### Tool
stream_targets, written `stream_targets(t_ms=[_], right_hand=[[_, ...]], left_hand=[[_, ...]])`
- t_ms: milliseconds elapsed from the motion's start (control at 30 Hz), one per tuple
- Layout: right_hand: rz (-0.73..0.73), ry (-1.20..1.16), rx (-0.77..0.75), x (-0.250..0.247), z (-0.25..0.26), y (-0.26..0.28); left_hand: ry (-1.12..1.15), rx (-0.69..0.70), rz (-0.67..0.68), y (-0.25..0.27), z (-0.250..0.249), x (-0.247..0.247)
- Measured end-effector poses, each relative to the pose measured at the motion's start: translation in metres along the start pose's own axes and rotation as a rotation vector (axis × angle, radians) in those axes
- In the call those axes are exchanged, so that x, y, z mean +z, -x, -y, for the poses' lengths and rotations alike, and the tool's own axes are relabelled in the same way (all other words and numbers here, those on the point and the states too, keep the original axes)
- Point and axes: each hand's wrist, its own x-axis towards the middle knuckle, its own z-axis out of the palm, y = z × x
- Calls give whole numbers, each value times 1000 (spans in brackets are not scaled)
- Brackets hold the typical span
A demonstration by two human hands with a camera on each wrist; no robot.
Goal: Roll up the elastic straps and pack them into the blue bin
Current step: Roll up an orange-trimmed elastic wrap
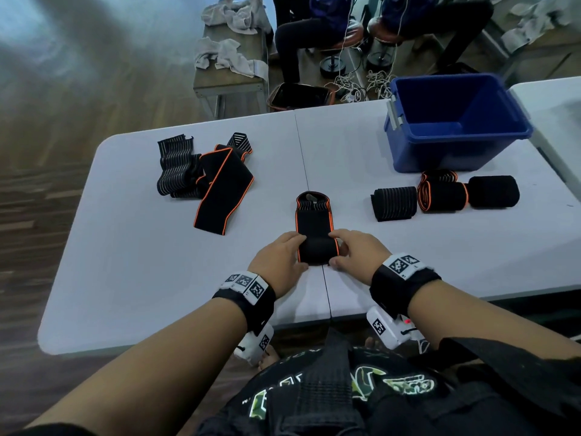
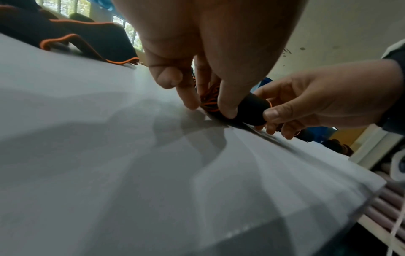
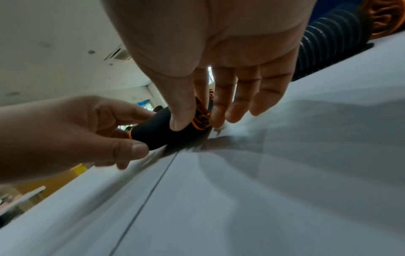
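We see the orange-edged strap (image 1: pixel 315 228) half rolled near the front edge of the white table (image 1: pixel 132 262), its flat tail running away from us. Our left hand (image 1: pixel 278 262) and right hand (image 1: pixel 355 254) pinch the roll's two ends, thumbs on the near side, fingers curved over the top, wrists low. Three rolled straps (image 1: pixel 445 196) lie just before the blue bin (image 1: pixel 456 121) at far right. Unrolled straps (image 1: pixel 204 174) are heaped at far left.

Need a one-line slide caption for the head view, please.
Both hands, left hand and right hand, roll an orange-edged strap on the table.
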Motion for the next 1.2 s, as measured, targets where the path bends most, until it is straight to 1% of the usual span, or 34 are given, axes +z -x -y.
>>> stream_targets(t_ms=[133, 267, 333, 467, 533, 600, 767, 867, 967, 1067, 1200], right_hand=[[-22, -65, -3, -5, 1, 2], [-71, -134, 78, -4, 1, 1], [-85, -130, 102, -2, 1, -1], [-43, -36, 137, 3, 6, 0], [-39, -33, 155, 5, 8, 2], [-58, -59, 168, 7, 9, 5], [-158, -169, 186, 9, 12, 12], [-195, -222, 197, 9, 13, 15], [-240, -255, 240, 5, 7, 21], [-311, -168, 274, -3, -7, 32], [-296, -51, 282, -7, -29, 53]], left_hand=[[199, -144, -28, 0, -1, -2], [398, -254, -94, -2, -4, -1], [419, -294, -100, -4, -6, 0], [391, -373, -54, -9, -1, 3], [388, -395, -57, -11, 3, 5], [381, -389, -74, -11, 4, 4], [356, -282, -128, -10, 5, 0], [386, -286, -121, -11, 5, 1], [398, -269, -83, -17, -2, 5], [399, -230, -11, -26, -23, 11], [324, -134, 59, -39, -58, 24]])
